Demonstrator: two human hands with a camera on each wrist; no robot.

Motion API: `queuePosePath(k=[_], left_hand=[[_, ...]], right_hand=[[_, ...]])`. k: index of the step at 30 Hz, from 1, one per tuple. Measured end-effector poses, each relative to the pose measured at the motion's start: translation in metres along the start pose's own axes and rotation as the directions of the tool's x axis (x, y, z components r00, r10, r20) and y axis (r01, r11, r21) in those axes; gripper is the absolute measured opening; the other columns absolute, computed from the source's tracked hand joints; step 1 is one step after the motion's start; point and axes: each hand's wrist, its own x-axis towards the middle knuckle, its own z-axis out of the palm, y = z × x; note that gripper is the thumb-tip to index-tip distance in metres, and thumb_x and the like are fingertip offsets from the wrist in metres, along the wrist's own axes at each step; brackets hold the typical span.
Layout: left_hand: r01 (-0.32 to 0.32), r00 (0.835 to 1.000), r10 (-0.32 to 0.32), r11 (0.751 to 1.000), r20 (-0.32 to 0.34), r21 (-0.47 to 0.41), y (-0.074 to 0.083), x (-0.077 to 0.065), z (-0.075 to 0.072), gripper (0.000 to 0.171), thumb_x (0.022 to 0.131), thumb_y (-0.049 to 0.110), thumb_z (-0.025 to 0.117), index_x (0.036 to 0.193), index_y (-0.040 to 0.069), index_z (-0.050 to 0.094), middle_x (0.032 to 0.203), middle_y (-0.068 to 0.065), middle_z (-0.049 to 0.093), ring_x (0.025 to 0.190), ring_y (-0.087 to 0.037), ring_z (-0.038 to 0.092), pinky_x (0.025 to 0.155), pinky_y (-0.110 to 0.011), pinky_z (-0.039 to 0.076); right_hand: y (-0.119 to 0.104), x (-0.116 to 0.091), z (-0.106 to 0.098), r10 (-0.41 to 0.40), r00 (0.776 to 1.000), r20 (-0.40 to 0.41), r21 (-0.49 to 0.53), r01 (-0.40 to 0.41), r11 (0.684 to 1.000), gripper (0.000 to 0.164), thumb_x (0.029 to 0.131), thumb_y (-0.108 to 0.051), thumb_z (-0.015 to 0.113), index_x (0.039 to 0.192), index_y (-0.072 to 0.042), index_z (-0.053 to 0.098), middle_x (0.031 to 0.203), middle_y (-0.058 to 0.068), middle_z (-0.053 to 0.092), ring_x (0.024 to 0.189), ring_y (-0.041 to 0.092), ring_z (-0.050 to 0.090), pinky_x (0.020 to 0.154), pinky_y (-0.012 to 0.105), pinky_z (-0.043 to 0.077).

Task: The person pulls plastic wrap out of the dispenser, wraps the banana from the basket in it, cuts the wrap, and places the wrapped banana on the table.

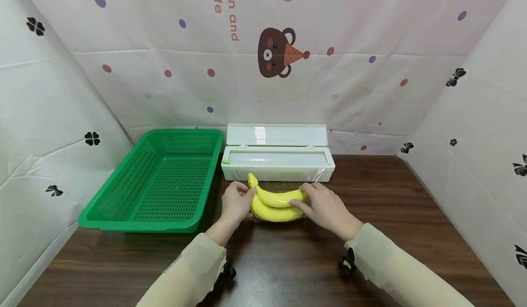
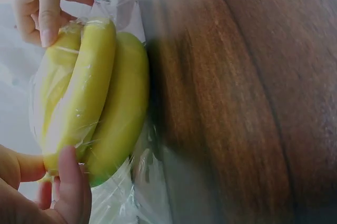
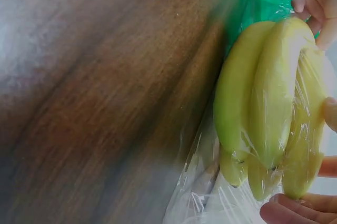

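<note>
Head view: a bunch of bananas (image 1: 277, 199) lies at the centre of the frame, on a dark wood-grained table (image 1: 370, 270). The left hand (image 1: 237, 202) pinches its stem end between thumb and fingers; the right hand (image 1: 328, 210) has thumb and fingers clamped on the opposite end, covering the tips. Directly behind, a white box (image 1: 277, 173) with its lid (image 1: 284, 135) raised bounds the space; a green basket (image 1: 177, 227) occupies the left of the frame, beside the left hand. Pale cloth (image 1: 173, 96), creased and printed with dots and a bear, hangs across the top and both sides. Materials: the basket is rectangular, with perforated walls and floor; the bananas are smooth, curved and yellow, shading to green in the right wrist view, where clear film (image 3: 200, 197), glossy and wrinkled, clings to them and spreads lower centre.
</note>
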Motion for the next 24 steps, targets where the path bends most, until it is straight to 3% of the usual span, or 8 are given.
queuePosePath(k=[8, 15, 18, 19, 20, 21, 22, 24], left_hand=[[-0.121, 0.987, 0.133, 0.984, -0.090, 0.127, -0.007, 0.007, 0.001, 0.022, 0.088, 0.024, 0.065, 0.080, 0.004, 0.065, 0.070, -0.005, 0.059, 0.062, -0.015, 0.052, 0.054, -0.023, 0.043], [-0.144, 0.982, 0.168, 0.963, -0.088, 0.228, -0.008, 0.010, -0.001, 0.027, 0.094, 0.027, 0.056, 0.092, 0.004, 0.070, 0.082, -0.009, 0.067, 0.074, -0.022, 0.059, 0.062, -0.030, 0.047], [-0.215, 0.965, 0.246, 0.943, -0.095, 0.253, -0.009, 0.006, -0.002, 0.025, 0.095, 0.022, 0.054, 0.102, 0.002, 0.068, 0.094, -0.013, 0.066, 0.085, -0.025, 0.060, 0.071, -0.036, 0.050], [-0.268, 0.949, 0.302, 0.925, -0.091, 0.269, -0.009, 0.003, -0.002, 0.023, 0.094, 0.019, 0.055, 0.104, 0.002, 0.067, 0.098, -0.014, 0.064, 0.089, -0.027, 0.060, 0.075, -0.038, 0.050], [-0.353, 0.915, 0.394, 0.884, -0.082, 0.307, -0.009, 0.000, -0.002, 0.022, 0.092, 0.016, 0.057, 0.105, 0.002, 0.067, 0.101, -0.015, 0.063, 0.091, -0.029, 0.059, 0.076, -0.040, 0.050], [-0.444, 0.868, 0.493, 0.821, -0.053, 0.357, -0.008, -0.005, -0.002, 0.021, 0.090, 0.014, 0.059, 0.106, 0.002, 0.066, 0.104, -0.015, 0.062, 0.095, -0.030, 0.058, 0.078, -0.043, 0.050], [-0.535, 0.808, 0.589, 0.732, 0.003, 0.422, -0.006, -0.009, -0.001, 0.023, 0.087, 0.013, 0.061, 0.108, 0.002, 0.065, 0.109, -0.015, 0.060, 0.099, -0.031, 0.057, 0.081, -0.044, 0.049], [-0.688, 0.654, 0.739, 0.490, 0.165, 0.535, -0.002, -0.016, 0.000, 0.029, 0.083, 0.014, 0.066, 0.111, 0.005, 0.064, 0.116, -0.014, 0.059, 0.106, -0.030, 0.056, 0.083, -0.045, 0.050]], right_hand=[[0.001, 0.007, 0.001, 0.021, 0.999, 0.037, -0.006, -0.020, 1.000, 0.036, 0.087, -0.049, 0.063, 0.094, -0.014, 0.058, 0.075, -0.002, 0.048, 0.064, 0.014, 0.043, 0.054, 0.029, 0.036], [0.002, 0.011, 0.000, 0.031, 0.997, 0.075, -0.006, -0.031, 1.000, 0.036, 0.087, -0.051, 0.061, 0.090, -0.015, 0.056, 0.070, -0.003, 0.042, 0.063, 0.015, 0.041, 0.053, 0.029, 0.033], [0.003, 0.012, 0.000, 0.040, 0.996, 0.086, -0.009, -0.039, 0.999, 0.036, 0.087, -0.052, 0.061, 0.088, -0.016, 0.055, 0.071, -0.003, 0.043, 0.063, 0.015, 0.042, 0.053, 0.029, 0.034], [0.003, 0.012, 0.000, 0.040, 0.995, 0.087, -0.008, -0.040, 0.999, 0.036, 0.087, -0.051, 0.061, 0.089, -0.016, 0.055, 0.071, -0.003, 0.043, 0.063, 0.015, 0.042, 0.053, 0.029, 0.034], [0.003, 0.012, 0.000, 0.041, 0.995, 0.091, -0.008, -0.040, 0.999, 0.036, 0.087, -0.052, 0.060, 0.089, -0.016, 0.056, 0.072, -0.003, 0.044, 0.063, 0.015, 0.042, 0.053, 0.029, 0.035], [0.004, 0.012, 0.000, 0.041, 0.995, 0.094, -0.008, -0.040, 0.999, 0.036, 0.087, -0.052, 0.060, 0.089, -0.016, 0.056, 0.072, -0.003, 0.045, 0.062, 0.015, 0.043, 0.053, 0.029, 0.035], [0.004, 0.012, 0.000, 0.041, 0.994, 0.097, -0.008, -0.040, 0.999, 0.036, 0.087, -0.051, 0.060, 0.089, -0.015, 0.056, 0.072, -0.003, 0.045, 0.062, 0.015, 0.043, 0.053, 0.029, 0.035], [0.005, 0.012, -0.001, 0.047, 0.994, 0.100, -0.006, -0.047, 0.999, 0.036, 0.088, -0.051, 0.060, 0.089, -0.015, 0.055, 0.072, -0.002, 0.047, 0.060, 0.015, 0.043, 0.052, 0.029, 0.036]])
